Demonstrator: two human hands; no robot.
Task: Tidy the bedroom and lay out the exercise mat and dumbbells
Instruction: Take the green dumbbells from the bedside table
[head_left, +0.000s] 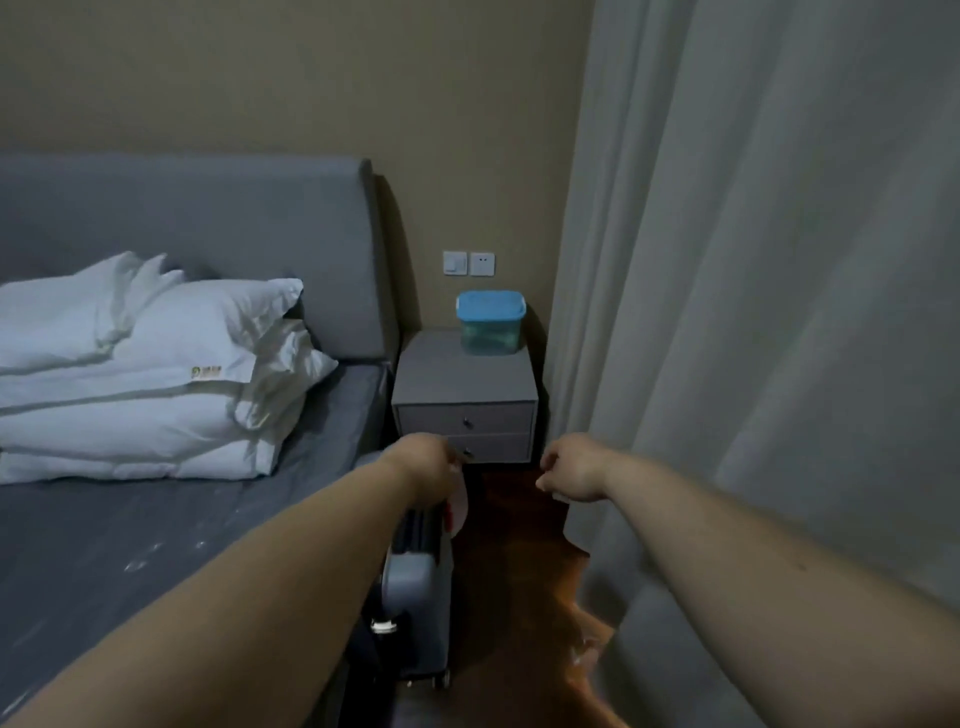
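A grey hard-shell suitcase (415, 597) stands upright on the floor against the side of the bed. My left hand (426, 467) reaches down over its top, fingers curled round the dark pull handle (422, 525); a pale tag with red on it (458, 512) hangs beside the hand. My right hand (571, 470) hovers level with it, about a hand's width to the right, near the curtain. Its fingers are curled under and hold nothing. No exercise mat or dumbbells are in view.
A bed with a grey sheet (156, 545) and folded white bedding (156, 374) fills the left. A grey two-drawer nightstand (465, 400) carries a blue-lidded box (491, 322). Pale curtains (753, 312) hang on the right; a narrow strip of wooden floor (519, 571) runs between.
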